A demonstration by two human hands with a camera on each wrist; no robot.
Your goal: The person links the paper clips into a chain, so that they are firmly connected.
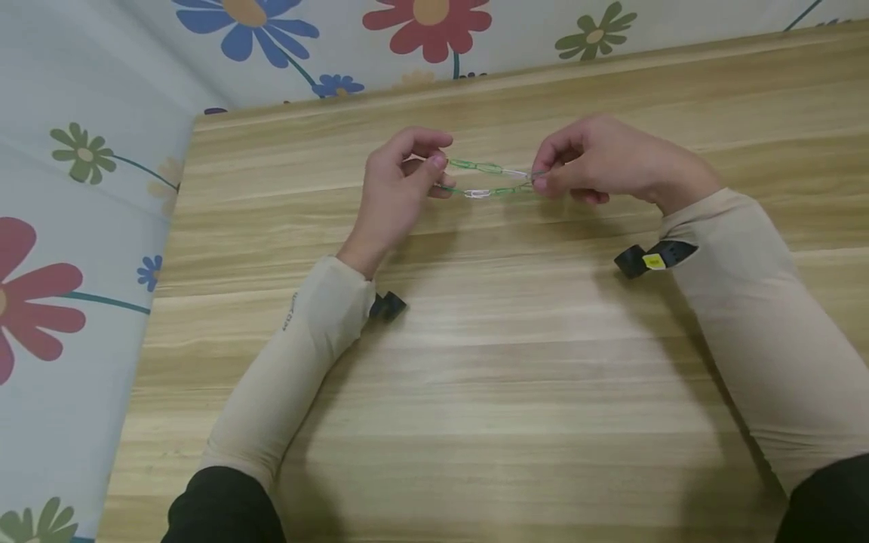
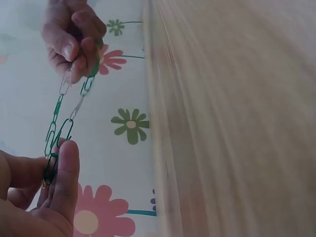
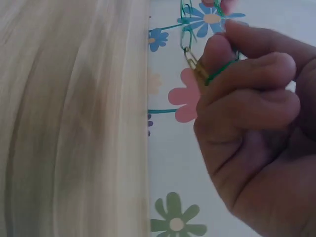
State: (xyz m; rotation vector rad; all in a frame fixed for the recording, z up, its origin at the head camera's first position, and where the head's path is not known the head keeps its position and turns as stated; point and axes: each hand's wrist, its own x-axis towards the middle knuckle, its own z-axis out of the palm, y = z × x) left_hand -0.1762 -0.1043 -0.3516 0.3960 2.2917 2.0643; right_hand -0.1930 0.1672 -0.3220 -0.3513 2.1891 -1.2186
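A chain of linked paper clips [image 1: 478, 194], mostly green with a few whitish ones, stretches in a loop between the two hands above the table. The left hand [image 1: 400, 177] pinches its left end between thumb and fingers. At the other end, the right hand [image 1: 604, 166] grips the chain with curled fingers. In the left wrist view, two strands of the paper clip chain [image 2: 57, 106] run from the near fingers up to the far hand. A yellowish clip [image 3: 195, 63] shows beside the right fingers in the right wrist view. The fingers partly hide both ends.
A wood-grain table [image 1: 489, 392] lies under both arms. White cloth with colourful flowers [image 1: 428, 23] borders its far and left sides. Black wrist cameras [image 1: 655, 258] are strapped at the beige sleeves [image 1: 733, 302].
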